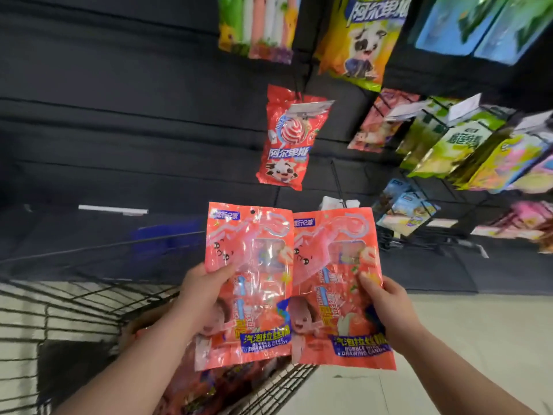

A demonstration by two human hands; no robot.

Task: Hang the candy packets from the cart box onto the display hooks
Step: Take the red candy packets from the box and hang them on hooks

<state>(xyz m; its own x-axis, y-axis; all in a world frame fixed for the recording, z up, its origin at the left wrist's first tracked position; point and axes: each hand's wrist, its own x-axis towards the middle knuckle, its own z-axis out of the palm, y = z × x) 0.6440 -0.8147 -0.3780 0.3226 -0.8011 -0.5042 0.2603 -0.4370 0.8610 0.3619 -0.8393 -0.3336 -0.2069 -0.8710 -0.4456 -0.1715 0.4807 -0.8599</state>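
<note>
Candy packets [257, 265] stand side by side by the cart [74, 295]. Our left hand [200, 292] curls its fingers [221, 272] round the left packet's [260, 310] outer edge; our right hand [386, 301] pinches the right packet [335, 310] the same way.

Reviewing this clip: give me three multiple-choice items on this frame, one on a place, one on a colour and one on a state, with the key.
1. Relative to the held packets, the lollipop bag is: A) lower B) higher C) level.
2. The packets are mainly: A) coral red B) green C) blue.
3. The right hand: A) hangs empty B) rests on a shelf C) grips a packet.

Key: 1B, the bag shows above the packets' top edges. 2A, both fronts are coral red. 3C, its thumb lies over one packet's front edge.
</note>
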